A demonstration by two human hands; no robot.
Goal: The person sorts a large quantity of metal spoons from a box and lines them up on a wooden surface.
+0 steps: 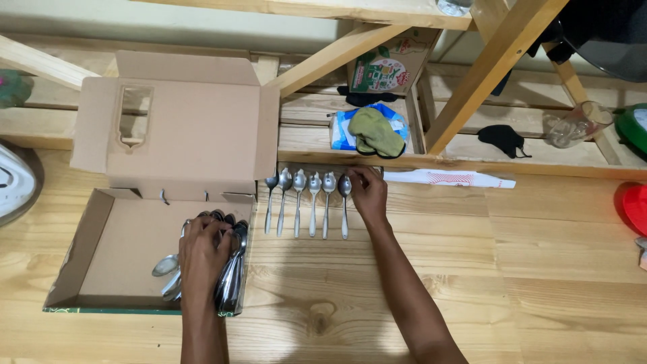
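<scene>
Closest to the camera, the left hand (202, 256) is down in the open cardboard box (101, 249) lying on the wooden bench (438, 269), fingers curled around a thick bundle of spoons (230, 276). A couple more loose spoons (166, 266) poke out to its left on the box floor, so there's a decent pile not laid out yet.

A bit further out, the right hand (368, 195) is on the bench with its fingertips pinched at the bowl of the last spoon (344, 202) in a row of spoons (306, 202). The row is five, side by side, bowls pointing away and handles toward the person, pretty evenly spaced and just right of the box. I'd say the laying-out is maybe a third done, judging by how many are in the box versus lined up.

Behind the row there's a long white paper sleeve (451, 178) lying along the edge of a low wooden shelf. On that shelf sit a green cloth on a blue packet (374, 131), a small printed carton (384, 67), and a clear glass jug (573, 125) off to the right.
</scene>
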